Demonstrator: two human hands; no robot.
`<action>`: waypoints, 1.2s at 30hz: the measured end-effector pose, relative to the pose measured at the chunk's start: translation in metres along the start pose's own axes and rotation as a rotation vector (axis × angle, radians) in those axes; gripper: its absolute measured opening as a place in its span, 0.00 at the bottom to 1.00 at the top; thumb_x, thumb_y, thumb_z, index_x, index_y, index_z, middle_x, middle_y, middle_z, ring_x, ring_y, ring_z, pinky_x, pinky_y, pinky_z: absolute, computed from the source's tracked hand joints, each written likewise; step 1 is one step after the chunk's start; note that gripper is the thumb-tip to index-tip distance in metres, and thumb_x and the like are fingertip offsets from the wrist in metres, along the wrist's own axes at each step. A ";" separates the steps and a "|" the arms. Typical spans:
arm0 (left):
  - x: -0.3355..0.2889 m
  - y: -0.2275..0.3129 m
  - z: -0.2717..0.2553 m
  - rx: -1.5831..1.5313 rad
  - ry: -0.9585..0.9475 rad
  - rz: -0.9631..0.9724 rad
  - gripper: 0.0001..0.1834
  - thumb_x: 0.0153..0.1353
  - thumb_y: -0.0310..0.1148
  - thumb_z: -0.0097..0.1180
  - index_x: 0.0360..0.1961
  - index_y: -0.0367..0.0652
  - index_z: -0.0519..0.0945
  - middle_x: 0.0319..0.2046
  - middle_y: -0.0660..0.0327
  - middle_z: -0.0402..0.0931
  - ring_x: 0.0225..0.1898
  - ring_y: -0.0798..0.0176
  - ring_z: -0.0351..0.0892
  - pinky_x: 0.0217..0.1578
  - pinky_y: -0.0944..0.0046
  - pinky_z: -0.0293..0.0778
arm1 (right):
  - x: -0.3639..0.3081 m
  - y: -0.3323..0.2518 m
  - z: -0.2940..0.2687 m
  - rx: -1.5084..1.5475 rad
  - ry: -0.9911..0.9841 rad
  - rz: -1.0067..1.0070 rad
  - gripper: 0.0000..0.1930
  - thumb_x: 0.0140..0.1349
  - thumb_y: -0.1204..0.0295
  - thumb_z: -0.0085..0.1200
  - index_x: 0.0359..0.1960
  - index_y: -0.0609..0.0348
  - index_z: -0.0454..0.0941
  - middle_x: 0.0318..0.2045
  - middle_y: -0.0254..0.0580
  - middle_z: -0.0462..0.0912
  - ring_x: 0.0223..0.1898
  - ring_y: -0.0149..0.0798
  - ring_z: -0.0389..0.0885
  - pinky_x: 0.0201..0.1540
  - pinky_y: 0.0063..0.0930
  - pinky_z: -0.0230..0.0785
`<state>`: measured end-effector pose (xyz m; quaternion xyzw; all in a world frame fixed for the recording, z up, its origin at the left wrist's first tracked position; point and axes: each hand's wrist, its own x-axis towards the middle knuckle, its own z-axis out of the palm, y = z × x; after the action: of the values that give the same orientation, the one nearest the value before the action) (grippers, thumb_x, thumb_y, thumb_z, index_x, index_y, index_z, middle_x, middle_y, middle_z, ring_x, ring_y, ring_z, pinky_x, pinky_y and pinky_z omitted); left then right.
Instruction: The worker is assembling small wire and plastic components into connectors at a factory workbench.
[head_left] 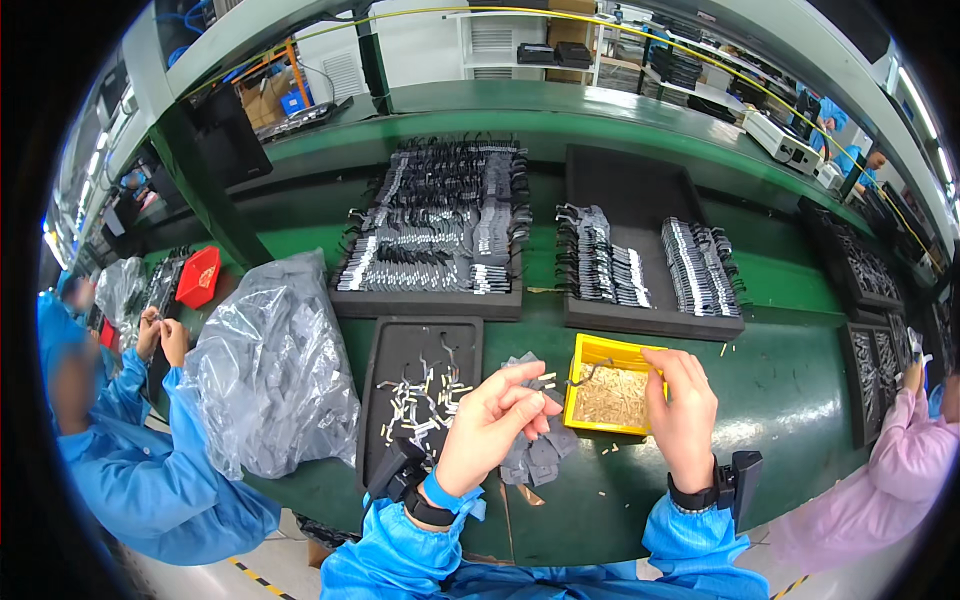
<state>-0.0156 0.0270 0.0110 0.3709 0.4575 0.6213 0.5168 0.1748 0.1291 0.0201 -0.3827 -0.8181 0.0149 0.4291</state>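
My left hand (505, 415) is closed in a pinch left of the yellow bin (577, 408). A thin dark cable (590, 374) with small pale-and-gold ends juts from its fingertips over the bin's rim. My right hand (682, 405) is at the bin's right side, thumb and forefinger curled close together; anything between them is too small to make out. Many tiny tan pieces (612, 398) fill the bin. Grey flat pouches (535, 460) lie in a pile below my left hand. To the left, a black tray (375, 400) holds loose dark cables with white-and-gold ends.
A large clear bag (275, 370) of grey pieces stands at left. Behind are two black foam trays (430, 303) (655, 318) with rows of grey parts. Co-workers sit on both sides, in a blue sleeve (170, 490) and a pink sleeve (905, 465). More trays (865, 385) stand at right.
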 end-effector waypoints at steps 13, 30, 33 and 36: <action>-0.007 -0.009 0.006 0.056 -0.012 -0.007 0.11 0.59 0.28 0.55 0.41 0.34 0.77 0.32 0.57 0.80 0.33 0.70 0.79 0.31 0.72 0.75 | -0.019 -0.049 0.017 0.474 -0.049 -0.059 0.09 0.45 0.83 0.60 0.30 0.62 0.78 0.26 0.41 0.78 0.28 0.41 0.79 0.30 0.29 0.71; -0.001 -0.005 -0.001 0.075 0.014 0.075 0.09 0.61 0.24 0.49 0.42 0.31 0.74 0.34 0.53 0.77 0.34 0.60 0.80 0.36 0.64 0.78 | -0.008 -0.013 0.008 0.192 0.011 0.068 0.07 0.42 0.83 0.58 0.23 0.60 0.74 0.21 0.39 0.76 0.25 0.42 0.76 0.29 0.32 0.69; 0.000 -0.006 -0.003 -0.023 0.008 0.001 0.12 0.60 0.23 0.49 0.45 0.32 0.73 0.39 0.52 0.76 0.36 0.60 0.80 0.37 0.66 0.77 | -0.012 0.003 0.005 -0.027 -0.123 0.046 0.06 0.44 0.83 0.57 0.24 0.60 0.75 0.22 0.40 0.75 0.25 0.42 0.75 0.29 0.32 0.68; 0.000 -0.008 -0.005 0.031 -0.014 -0.008 0.13 0.60 0.23 0.50 0.47 0.32 0.72 0.39 0.53 0.76 0.36 0.60 0.80 0.37 0.66 0.77 | -0.007 -0.002 0.006 -0.050 -0.008 0.020 0.06 0.45 0.83 0.58 0.26 0.61 0.76 0.24 0.41 0.76 0.27 0.42 0.76 0.32 0.31 0.69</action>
<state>-0.0178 0.0260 0.0022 0.3813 0.4650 0.6093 0.5168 0.1715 0.1250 0.0122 -0.4012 -0.8161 0.0004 0.4159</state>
